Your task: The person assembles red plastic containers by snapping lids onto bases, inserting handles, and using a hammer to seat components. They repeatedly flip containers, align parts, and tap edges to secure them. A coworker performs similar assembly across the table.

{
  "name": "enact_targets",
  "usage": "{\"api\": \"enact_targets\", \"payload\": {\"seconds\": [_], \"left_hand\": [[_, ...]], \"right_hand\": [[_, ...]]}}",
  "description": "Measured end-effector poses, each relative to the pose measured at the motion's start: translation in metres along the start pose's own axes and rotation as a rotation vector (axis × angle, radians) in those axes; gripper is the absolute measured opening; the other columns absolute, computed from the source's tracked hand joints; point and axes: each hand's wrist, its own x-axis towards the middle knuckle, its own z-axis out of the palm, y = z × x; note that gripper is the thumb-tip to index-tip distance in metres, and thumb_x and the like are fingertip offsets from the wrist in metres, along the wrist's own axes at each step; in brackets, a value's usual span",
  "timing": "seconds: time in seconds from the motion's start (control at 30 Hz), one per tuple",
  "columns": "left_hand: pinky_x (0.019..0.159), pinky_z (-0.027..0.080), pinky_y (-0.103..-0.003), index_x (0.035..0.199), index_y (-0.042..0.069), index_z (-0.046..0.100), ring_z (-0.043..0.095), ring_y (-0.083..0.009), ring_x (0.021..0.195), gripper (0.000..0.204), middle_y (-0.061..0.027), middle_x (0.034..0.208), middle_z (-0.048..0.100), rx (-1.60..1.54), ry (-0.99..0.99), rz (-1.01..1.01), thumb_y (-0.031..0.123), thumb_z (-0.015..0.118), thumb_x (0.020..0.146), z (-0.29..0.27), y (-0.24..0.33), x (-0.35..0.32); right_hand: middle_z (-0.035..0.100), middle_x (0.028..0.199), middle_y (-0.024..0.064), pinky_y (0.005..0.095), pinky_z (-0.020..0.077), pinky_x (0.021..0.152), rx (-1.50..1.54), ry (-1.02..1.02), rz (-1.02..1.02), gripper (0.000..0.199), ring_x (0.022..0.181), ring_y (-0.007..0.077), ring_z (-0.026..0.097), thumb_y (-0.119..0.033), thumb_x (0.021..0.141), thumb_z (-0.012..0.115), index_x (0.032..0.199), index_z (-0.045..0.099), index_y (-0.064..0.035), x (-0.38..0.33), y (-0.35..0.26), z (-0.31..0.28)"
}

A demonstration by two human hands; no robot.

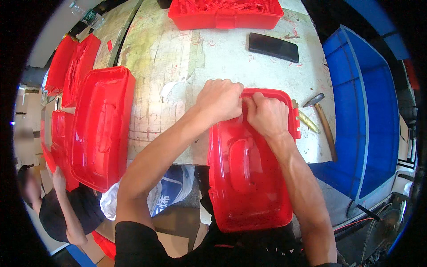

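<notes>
A red plastic toolbox lid, with a raised oval shape in its middle, stretches from the table edge toward my body. My left hand is a closed fist over the lid's far left corner. Beside it my right hand is closed too, just inside the far rim, its thumb pointing toward the left hand. The two fists nearly touch. Whatever either one grips is hidden by the fingers.
On the worn table lie a black phone, a hammer and a yellowish tool. A red box of scraps stands at the far edge. Left is another red shell near a co-worker's arm; right, a blue crate.
</notes>
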Motion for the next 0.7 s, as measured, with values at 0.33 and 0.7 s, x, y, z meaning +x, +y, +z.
{"api": "enact_targets", "payload": {"seconds": [0.33, 0.7], "left_hand": [[0.072, 0.053, -0.052, 0.086, 0.005, 0.071, 0.067, -0.0424, 0.079, 0.019, -0.0234, 0.079, 0.068, -0.010, 0.019, -0.018, 0.020, 0.067, 0.074, 0.004, -0.007, -0.003], [0.074, 0.055, -0.050, 0.086, 0.006, 0.073, 0.069, -0.0399, 0.078, 0.018, -0.0229, 0.079, 0.069, 0.026, -0.027, -0.031, 0.019, 0.063, 0.078, 0.000, 0.001, 0.006]], "right_hand": [[0.074, 0.080, 0.0112, 0.0384, 0.0579, 0.058, -0.414, -0.142, -0.423, 0.013, 0.069, 0.0240, 0.073, -0.016, 0.088, 0.062, 0.084, 0.071, -0.0075, 0.029, -0.014, -0.036], [0.070, 0.069, 0.0174, 0.0428, 0.0561, 0.054, -0.065, -0.005, 0.115, 0.029, 0.058, 0.0316, 0.069, -0.030, 0.095, 0.060, 0.084, 0.070, -0.0053, 0.009, -0.012, 0.002]]}}
